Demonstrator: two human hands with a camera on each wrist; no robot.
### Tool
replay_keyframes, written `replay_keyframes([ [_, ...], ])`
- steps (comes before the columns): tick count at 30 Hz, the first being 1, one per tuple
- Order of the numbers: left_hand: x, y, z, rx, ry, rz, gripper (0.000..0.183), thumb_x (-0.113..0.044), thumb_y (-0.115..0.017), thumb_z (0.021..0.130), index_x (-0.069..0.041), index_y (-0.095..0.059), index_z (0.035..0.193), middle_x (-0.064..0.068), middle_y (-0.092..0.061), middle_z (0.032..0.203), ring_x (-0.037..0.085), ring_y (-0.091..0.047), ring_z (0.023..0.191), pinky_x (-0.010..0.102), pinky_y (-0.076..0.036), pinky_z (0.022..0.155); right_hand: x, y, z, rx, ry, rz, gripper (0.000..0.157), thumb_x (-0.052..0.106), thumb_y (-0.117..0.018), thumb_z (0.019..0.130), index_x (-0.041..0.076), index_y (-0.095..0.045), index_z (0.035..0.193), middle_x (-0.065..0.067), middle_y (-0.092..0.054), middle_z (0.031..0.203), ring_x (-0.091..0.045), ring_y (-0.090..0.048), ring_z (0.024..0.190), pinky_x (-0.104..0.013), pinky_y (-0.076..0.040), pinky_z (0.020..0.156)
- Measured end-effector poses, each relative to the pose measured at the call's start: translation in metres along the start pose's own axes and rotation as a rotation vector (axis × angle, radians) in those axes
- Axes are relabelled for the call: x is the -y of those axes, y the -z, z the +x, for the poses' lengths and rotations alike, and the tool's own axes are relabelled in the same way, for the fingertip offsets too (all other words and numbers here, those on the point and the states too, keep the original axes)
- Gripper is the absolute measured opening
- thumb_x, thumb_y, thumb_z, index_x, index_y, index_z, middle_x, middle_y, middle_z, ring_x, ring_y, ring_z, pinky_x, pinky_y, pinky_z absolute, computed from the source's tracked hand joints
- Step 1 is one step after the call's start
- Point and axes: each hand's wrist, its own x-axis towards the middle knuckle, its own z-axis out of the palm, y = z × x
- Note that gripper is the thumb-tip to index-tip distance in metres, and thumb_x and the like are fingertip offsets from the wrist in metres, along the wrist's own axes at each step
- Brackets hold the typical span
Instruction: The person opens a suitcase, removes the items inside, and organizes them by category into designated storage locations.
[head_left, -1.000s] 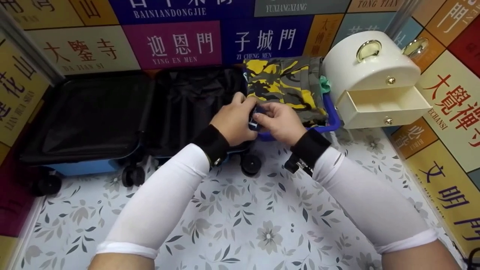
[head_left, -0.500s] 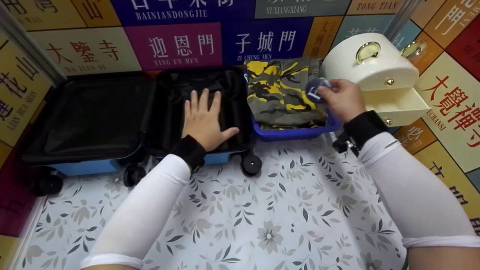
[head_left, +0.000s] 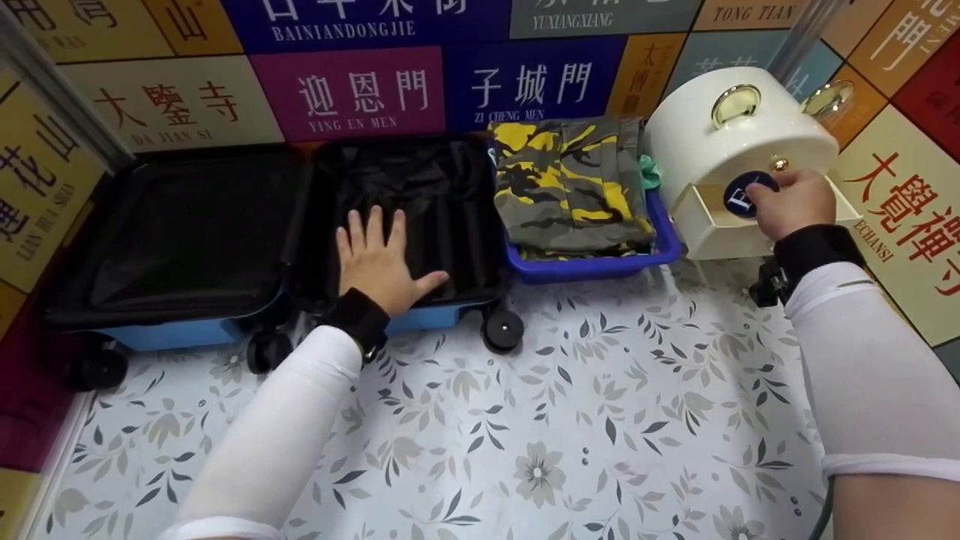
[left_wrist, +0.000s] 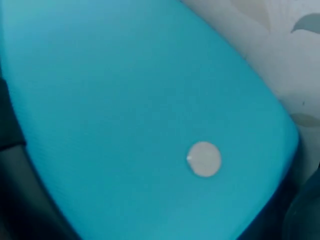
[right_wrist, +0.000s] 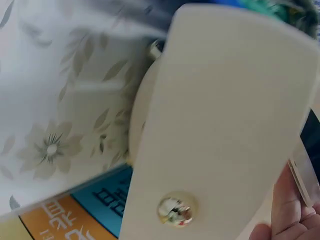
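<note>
My right hand (head_left: 801, 208) pinches a flat, round dark-blue disc (head_left: 744, 182) with a white letter on it, between thumb and fingers. The disc is over the pulled-out lower drawer (head_left: 724, 241) of a white rounded cabinet (head_left: 697, 142) at the right. From the right wrist, the drawer front and its gold knob (right_wrist: 175, 210) fill much of the view, with the fingers (right_wrist: 286, 197) at the right edge. My left hand (head_left: 379, 262), fingers spread, lies over the right half of an open suitcase (head_left: 424, 318). The left wrist view shows only the suitcase's blue side (left_wrist: 125, 110).
A blue basket (head_left: 600, 268) with folded yellow-and-grey camouflage cloth (head_left: 574, 187) stands between suitcase and cabinet. The suitcase's other half (head_left: 195, 232) lies at the left. Lettered panels (head_left: 345, 90) close off the back and sides. The floral tabletop (head_left: 536, 420) spreads in front.
Both hands were together on the disc by the basket. My left hand let go and moved left over the suitcase, fingers spreading; my right hand carried the disc right, past the cloth, to the drawer.
</note>
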Motion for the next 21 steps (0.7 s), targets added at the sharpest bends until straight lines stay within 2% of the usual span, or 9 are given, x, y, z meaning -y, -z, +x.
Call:
replay_keyframes([
  [5,0.0,0.0,0.001,0.0,0.017,0.006,0.121,-0.089,-0.06,0.082,-0.017,-0.019,0.17,0.021,-0.01,0.177,0.051,0.003,0.162,0.066,0.0,0.13,-0.005,-0.005,0.006,0.028,0.052,-0.099,0.064,0.041,-0.053,0.106,-0.001,-0.049,0.154,-0.033,-0.052,0.15,-0.05,-0.046,0.138,-0.061,-0.034,0.118],
  [10,0.001,-0.001,0.002,0.0,0.021,0.008,0.121,-0.09,-0.059,0.081,-0.018,-0.019,0.17,0.022,-0.011,0.176,0.053,0.002,0.161,0.067,-0.001,0.129,-0.005,-0.016,0.011,0.072,0.095,-0.206,0.053,0.037,-0.052,0.106,0.008,-0.057,0.151,-0.029,-0.054,0.151,-0.055,-0.048,0.134,-0.066,-0.033,0.109],
  [15,0.001,-0.002,0.002,0.01,0.026,-0.003,0.121,-0.09,-0.059,0.081,-0.02,-0.018,0.171,0.021,-0.01,0.177,0.052,0.003,0.162,0.067,0.0,0.129,-0.002,-0.023,0.015,0.129,0.152,-0.282,0.047,0.029,-0.05,0.107,0.005,-0.06,0.146,-0.029,-0.054,0.15,-0.058,-0.047,0.134,-0.074,-0.03,0.11],
  [21,0.002,-0.003,0.002,0.013,0.038,-0.008,0.119,-0.088,-0.059,0.082,-0.02,-0.018,0.171,0.02,-0.011,0.177,0.053,0.003,0.161,0.066,-0.001,0.13,-0.002,-0.02,0.016,0.194,0.209,-0.376,0.046,0.022,-0.04,0.106,0.004,-0.06,0.143,-0.033,-0.053,0.147,-0.058,-0.05,0.124,-0.08,-0.03,0.105],
])
